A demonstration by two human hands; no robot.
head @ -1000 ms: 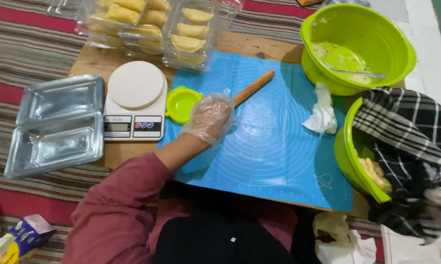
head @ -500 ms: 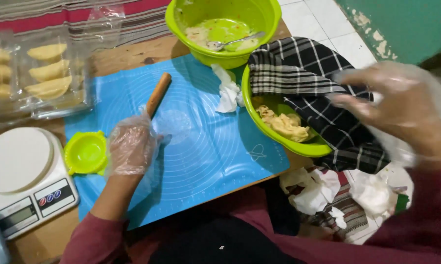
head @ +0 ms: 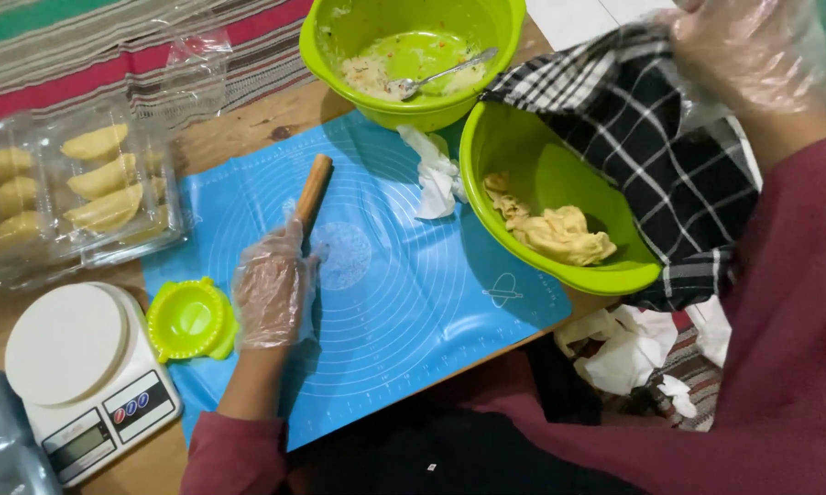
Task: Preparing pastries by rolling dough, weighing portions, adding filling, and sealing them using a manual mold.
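The checked cloth was pinched up in the gloved right hand off the green dough bowl, best peeled back gently, while the left hand was rested flat, fingers open, beside the wooden rolling pin on the blue mat

- Baking mat: blue, printed with thin white circles and ruler lines.
- Two bowls: lime green.
- Cloth: black-and-white check.
- Dumpling press: yellow-green.
- Kitchen scale: white.
- Rolling pin: light brown wood.
- Dough: pale yellow.
- Sleeve: dark red.
- Rug: red, green and grey stripes.
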